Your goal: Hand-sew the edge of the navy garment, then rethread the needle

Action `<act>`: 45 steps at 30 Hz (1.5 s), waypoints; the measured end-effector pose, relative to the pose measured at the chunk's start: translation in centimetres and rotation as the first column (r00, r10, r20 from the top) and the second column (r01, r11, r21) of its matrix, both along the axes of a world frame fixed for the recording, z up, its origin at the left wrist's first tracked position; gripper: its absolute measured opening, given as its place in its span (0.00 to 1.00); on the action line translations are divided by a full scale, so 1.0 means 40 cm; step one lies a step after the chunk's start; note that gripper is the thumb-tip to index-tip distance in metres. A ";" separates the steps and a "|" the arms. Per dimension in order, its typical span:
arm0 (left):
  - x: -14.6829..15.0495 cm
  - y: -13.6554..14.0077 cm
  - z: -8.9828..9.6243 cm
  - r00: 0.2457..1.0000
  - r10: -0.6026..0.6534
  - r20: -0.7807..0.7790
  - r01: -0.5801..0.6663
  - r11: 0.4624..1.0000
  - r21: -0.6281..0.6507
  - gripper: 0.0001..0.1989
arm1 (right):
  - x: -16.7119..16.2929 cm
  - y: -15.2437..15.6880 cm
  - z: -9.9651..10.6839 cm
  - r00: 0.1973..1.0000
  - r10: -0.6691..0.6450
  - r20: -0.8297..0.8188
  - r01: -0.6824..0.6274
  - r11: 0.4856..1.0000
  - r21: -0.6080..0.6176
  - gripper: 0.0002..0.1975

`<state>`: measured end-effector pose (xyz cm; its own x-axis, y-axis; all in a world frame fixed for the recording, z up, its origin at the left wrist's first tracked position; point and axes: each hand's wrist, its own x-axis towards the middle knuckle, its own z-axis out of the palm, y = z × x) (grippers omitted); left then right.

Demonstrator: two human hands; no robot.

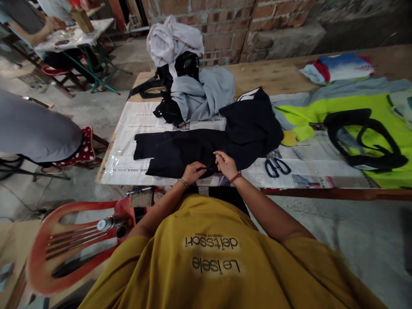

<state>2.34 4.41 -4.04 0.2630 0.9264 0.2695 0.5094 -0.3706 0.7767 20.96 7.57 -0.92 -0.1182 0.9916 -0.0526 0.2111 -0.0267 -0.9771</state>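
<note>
A dark navy cloth garment lies spread along the near part of the table, bunched at its right end. Over its near edge, my left hand is closed in a pinch on a thin dark piece; whether this is part of the garment or a small tool, I cannot tell. Just to the right, my right hand is also pinched closed, slightly raised, and what its fingertips hold is too small to make out. Scissors with dark blue handle loops rest right of my right hand, their blades not clearly visible.
Newspaper covers the table's near part. Grey cloth and a white bundle are heaped behind the garment. Neon yellow cloth with black straps lies right. A red chair stands near left; other people sit at left.
</note>
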 end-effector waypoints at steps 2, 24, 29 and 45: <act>-0.006 -0.006 0.005 0.999 -0.001 -0.049 0.002 1.000 0.028 0.05 | 0.016 -0.013 -0.029 0.998 -0.042 -0.037 0.040 0.998 -0.048 0.19; -0.050 -0.082 -0.003 0.953 0.031 -0.302 0.025 0.983 0.180 0.09 | 0.032 -0.034 0.009 0.707 0.317 0.632 -0.584 0.766 0.268 0.13; -0.049 -0.082 -0.002 0.952 0.035 -0.303 0.028 0.980 0.199 0.09 | 0.034 -0.033 0.001 0.636 0.313 0.705 -0.618 0.754 0.224 0.14; -0.039 -0.076 0.003 0.938 0.040 -0.345 0.015 0.988 0.156 0.09 | 0.024 -0.055 0.015 0.550 0.306 0.777 -0.639 0.753 0.156 0.15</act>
<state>0.77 1.38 -3.93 0.3539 0.8847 0.3035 0.7415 -0.4632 0.4854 21.90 5.39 -0.32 -0.6708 0.7410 0.0303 0.6584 0.6138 -0.4356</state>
